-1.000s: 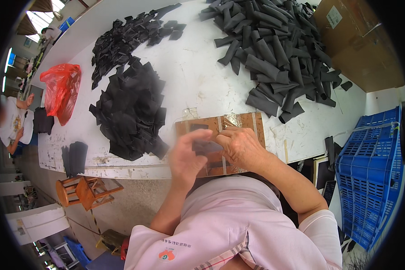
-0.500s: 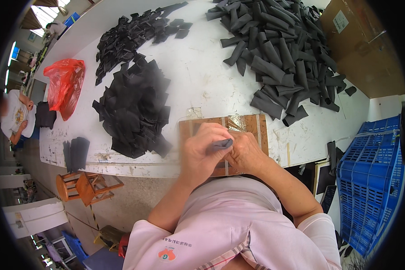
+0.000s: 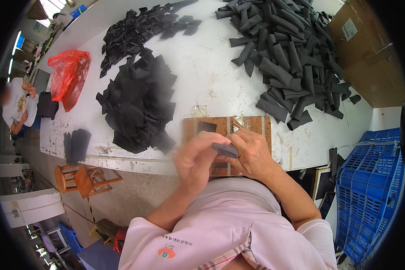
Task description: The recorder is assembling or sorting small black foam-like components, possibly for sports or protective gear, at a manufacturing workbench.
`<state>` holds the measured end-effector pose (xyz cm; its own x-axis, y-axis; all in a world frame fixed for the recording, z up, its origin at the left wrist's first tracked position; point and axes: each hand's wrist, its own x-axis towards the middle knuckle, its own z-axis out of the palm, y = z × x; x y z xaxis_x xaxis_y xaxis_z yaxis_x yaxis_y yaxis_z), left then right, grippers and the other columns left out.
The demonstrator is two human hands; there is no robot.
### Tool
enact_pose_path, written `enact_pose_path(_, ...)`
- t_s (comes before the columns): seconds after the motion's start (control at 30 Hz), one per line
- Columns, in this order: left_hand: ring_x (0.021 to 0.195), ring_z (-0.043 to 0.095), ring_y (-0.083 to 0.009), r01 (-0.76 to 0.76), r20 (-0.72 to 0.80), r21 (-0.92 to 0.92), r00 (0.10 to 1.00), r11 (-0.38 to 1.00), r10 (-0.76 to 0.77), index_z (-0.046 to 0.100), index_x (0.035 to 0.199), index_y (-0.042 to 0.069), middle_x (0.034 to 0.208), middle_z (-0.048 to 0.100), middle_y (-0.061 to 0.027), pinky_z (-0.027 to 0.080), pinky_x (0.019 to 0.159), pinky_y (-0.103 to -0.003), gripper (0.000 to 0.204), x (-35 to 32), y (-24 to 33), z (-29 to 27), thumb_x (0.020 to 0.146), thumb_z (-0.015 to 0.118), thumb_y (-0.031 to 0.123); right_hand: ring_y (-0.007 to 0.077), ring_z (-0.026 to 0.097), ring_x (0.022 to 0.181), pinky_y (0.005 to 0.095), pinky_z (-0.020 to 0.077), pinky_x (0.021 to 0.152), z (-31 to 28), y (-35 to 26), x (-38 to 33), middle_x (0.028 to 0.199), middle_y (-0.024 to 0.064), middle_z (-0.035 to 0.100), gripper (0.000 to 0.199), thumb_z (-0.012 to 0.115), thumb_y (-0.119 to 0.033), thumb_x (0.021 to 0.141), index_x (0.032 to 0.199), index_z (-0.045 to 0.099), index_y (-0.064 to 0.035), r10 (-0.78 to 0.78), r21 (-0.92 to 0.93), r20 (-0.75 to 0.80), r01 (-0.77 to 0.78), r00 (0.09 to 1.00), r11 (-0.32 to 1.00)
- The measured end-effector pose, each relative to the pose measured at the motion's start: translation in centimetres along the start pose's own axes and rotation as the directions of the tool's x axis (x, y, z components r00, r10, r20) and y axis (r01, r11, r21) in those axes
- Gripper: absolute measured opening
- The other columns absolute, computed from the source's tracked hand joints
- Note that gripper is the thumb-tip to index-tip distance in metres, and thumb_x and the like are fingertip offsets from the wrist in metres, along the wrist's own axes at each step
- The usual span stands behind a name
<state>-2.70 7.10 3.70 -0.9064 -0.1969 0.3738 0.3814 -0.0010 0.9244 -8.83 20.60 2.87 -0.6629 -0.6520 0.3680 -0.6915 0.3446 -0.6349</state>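
Note:
Both my hands are over a brown board (image 3: pixel 268 130) at the table's front edge. Between them is a small dark grey fabric piece (image 3: pixel 225 150), folded or rolled. My right hand (image 3: pixel 253 153) pinches its right end, with the fingertips bent over it. My left hand (image 3: pixel 194 157), slightly blurred, is closed around the left side, fingers curved above the piece and the thumb side below. Part of the piece is hidden by my fingers. Another flat dark piece (image 3: pixel 207 127) lies on the board just beyond my left fingers.
Dark flat pieces form a near-left heap (image 3: pixel 138 105) and a farther heap (image 3: pixel 135 33). Rolled dark tubes (image 3: pixel 283 58) are piled at right beside a cardboard box (image 3: pixel 364 49). A red plastic bag (image 3: pixel 69 78), blue crates (image 3: pixel 369 193) and a wooden stool (image 3: pixel 87 180) stand around; another person (image 3: pixel 20 105) sits at far left.
My left hand has shifted slightly left and lower, uncovering the flat dark piece on the board. The held piece now tilts down to the right. The whole view has shifted a little.

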Motion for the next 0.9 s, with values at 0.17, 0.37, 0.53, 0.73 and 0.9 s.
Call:
enact_pose_path(0.17, 0.076, 0.054, -0.0198, 0.184, -0.115, -0.284, 0.968, 0.941, -0.224, 0.057, 0.090, -0.002, 0.085, 0.059, -0.0171, 0.044, 0.067, -0.028, 0.019, -0.7, -1.0, 0.4, 0.084, 0.054, 0.016, 0.0236, 0.052, 0.059, 0.0347, 0.0417, 0.047, 1.6, 1.6, -0.3, 0.061, 0.0075, 0.051, 0.017, 0.066, -0.016, 0.065, 0.067, 0.053, -0.0046, -0.015, 0.180, 0.045, 0.007, 0.999, 0.984)
enact_pose_path(0.37, 0.078, 0.053, -0.0125, 0.197, 0.138, -0.276, 0.977, 0.941, -0.164, 0.059, 0.086, -0.001, 0.089, 0.058, -0.0087, 0.044, 0.064, -0.022, 0.016, 1.1, -0.4, -0.1, 0.075, 0.065, 0.009, 0.0235, 0.049, 0.056, 0.0346, 0.0397, 0.044, 0.5, 0.9, 0.2, 0.058, 0.0070, 0.048, 0.015, 0.065, -0.013, 0.066, 0.067, 0.053, -0.0045, -0.088, 0.060, -0.004, 0.088, 0.996, 0.994)
enact_pose_path(0.53, 0.072, 0.054, -0.0176, -0.001, 0.270, 0.184, 0.961, 0.983, -0.050, 0.059, 0.075, 0.000, 0.073, 0.059, -0.0081, 0.043, 0.062, -0.026, 0.013, 2.0, 0.3, 0.2, 0.067, 0.069, 0.003, 0.0247, 0.047, 0.055, 0.0370, 0.0394, 0.046, 2.1, 2.5, -1.2, 0.057, 0.0074, 0.047, 0.013, 0.061, -0.011, 0.068, 0.067, 0.050, -0.0040, -0.151, 0.168, -0.075, 0.162, 0.986, 0.972)
enact_pose_path(0.73, 0.072, 0.054, -0.0165, 0.042, 0.119, 0.358, 0.989, 0.933, -0.090, 0.058, 0.081, 0.000, 0.080, 0.058, -0.0089, 0.044, 0.064, -0.025, 0.012, 1.3, 0.6, 0.8, 0.073, 0.065, 0.005, 0.0252, 0.050, 0.060, 0.0375, 0.0412, 0.049, 2.9, 2.5, -1.3, 0.066, 0.0065, 0.052, 0.014, 0.062, -0.015, 0.070, 0.074, 0.053, -0.0050, -0.004, 0.216, -0.054, 0.016, 0.999, 0.976)
enact_pose_path(0.9, 0.078, 0.054, -0.0204, -0.014, 0.008, 0.000, 1.000, 1.000, 0.014, 0.056, 0.089, -0.001, 0.083, 0.057, -0.0137, 0.044, 0.070, -0.030, 0.015, 0.6, 0.6, 0.4, 0.081, 0.058, 0.012, 0.0243, 0.050, 0.064, 0.0355, 0.0424, 0.054, 0.3, 1.4, -0.4, 0.065, 0.0073, 0.051, 0.023, 0.067, -0.018, 0.062, 0.075, 0.053, -0.0048, 0.000, 0.034, 0.083, -0.003, 0.997, 0.999)
